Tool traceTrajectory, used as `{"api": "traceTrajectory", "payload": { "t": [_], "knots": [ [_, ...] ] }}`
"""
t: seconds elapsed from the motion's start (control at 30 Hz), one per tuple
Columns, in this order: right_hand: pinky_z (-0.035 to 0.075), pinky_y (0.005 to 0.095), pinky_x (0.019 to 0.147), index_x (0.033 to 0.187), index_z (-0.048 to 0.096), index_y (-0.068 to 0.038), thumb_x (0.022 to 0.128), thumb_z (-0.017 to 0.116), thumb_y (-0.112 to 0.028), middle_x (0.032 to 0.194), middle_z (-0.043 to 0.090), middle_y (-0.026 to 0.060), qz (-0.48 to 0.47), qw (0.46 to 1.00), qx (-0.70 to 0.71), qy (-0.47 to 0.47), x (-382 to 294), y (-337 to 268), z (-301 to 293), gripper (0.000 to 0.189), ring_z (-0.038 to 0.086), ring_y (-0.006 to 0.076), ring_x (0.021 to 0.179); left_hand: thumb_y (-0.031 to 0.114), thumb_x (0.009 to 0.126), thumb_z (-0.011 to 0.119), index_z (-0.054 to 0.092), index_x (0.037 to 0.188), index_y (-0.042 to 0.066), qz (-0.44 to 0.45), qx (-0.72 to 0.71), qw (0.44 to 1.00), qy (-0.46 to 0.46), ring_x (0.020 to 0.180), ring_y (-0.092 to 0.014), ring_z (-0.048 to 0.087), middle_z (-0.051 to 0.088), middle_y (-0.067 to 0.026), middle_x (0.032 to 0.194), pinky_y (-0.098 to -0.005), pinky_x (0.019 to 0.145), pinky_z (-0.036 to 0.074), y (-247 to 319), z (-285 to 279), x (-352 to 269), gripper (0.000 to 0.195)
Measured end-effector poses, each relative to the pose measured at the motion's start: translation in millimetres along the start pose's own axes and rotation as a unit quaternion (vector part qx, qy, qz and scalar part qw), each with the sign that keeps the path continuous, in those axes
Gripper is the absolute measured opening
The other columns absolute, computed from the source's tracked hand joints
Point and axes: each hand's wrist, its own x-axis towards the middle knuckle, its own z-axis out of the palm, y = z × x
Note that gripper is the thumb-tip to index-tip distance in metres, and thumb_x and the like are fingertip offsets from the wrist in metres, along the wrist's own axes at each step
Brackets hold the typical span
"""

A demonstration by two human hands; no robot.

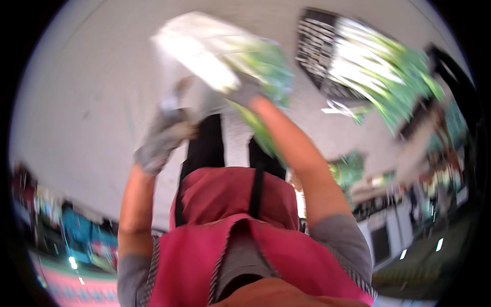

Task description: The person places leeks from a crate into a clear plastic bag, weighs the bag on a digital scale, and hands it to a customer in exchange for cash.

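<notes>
My right hand (243, 90), in a grey glove, is closed around a leek-like stalk (205, 61). Its white end points up and left; its green leaves (259, 128) trail down beneath my right forearm. Just behind, a clear plastic bag (226, 32) appears to surround more white and green stalks. My left hand (163, 142), also gloved, is raised at the left near the loose film of the bag. Motion blur hides whether its fingers grip the film or the pale thing (169, 104) above them.
At the upper right, a black plastic crate (314, 50) lies beneath a pile of long stalks (372, 57). More greens (349, 169) rest on the floor (84, 96) to my right. Blurred goods and white boxes (387, 234) line the lower right.
</notes>
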Motion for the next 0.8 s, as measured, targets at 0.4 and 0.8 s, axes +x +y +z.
{"api": "traceTrajectory", "payload": {
  "t": [0.4,0.8],
  "knots": [
    [0.037,0.0393,0.084,0.112,0.046,-0.009,0.075,0.053,-0.028,0.110,0.050,0.0118,-0.017,0.855,-0.472,0.214,-33,174,-240,0.042,0.049,0.0264,0.099,0.021,0.085,0.047,0.039,0.118,0.000,0.044,-0.140,0.970,0.194,0.033,-0.001,0.020,0.049,-0.0033,0.069,-0.0149,0.029,0.015,-13,-49,8,0.040],
    [0.020,0.0456,0.098,0.126,0.030,-0.014,0.082,0.037,-0.016,0.134,0.025,0.0062,-0.011,0.699,-0.711,0.077,-5,298,-315,0.045,0.023,0.0269,0.124,0.018,0.085,0.046,0.043,0.112,0.001,0.062,-0.082,0.954,0.280,0.033,-0.001,0.020,0.047,-0.0031,0.071,-0.0158,0.030,0.015,-30,-33,17,0.032]
  ]
}}
